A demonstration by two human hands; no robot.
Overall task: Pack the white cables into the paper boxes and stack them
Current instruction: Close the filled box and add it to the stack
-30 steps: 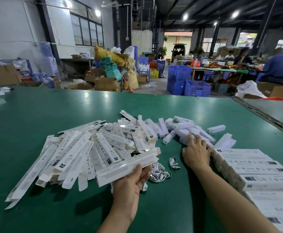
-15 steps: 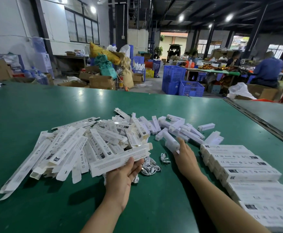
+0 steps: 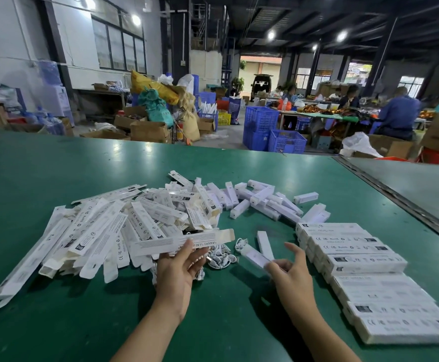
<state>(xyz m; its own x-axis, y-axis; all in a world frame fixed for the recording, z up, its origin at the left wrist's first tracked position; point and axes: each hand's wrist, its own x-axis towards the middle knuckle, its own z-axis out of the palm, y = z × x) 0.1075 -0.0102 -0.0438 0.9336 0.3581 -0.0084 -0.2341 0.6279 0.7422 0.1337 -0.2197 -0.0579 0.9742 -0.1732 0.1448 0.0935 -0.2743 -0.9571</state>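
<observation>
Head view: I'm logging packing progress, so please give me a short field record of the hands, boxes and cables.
left hand: holds a long paper box, end flap open
right hand: pinches a small white box, blurred
cables: loose on the table, between the hands
packed boxes: stacked in rows at right
flat boxes: piled at left

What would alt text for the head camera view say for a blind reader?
A person's left hand holds a long open paper box while the right hand pinches a small white box above a green table. Coiled white cables lie between the hands, loose flat boxes left, packed boxes stacked right.
</observation>
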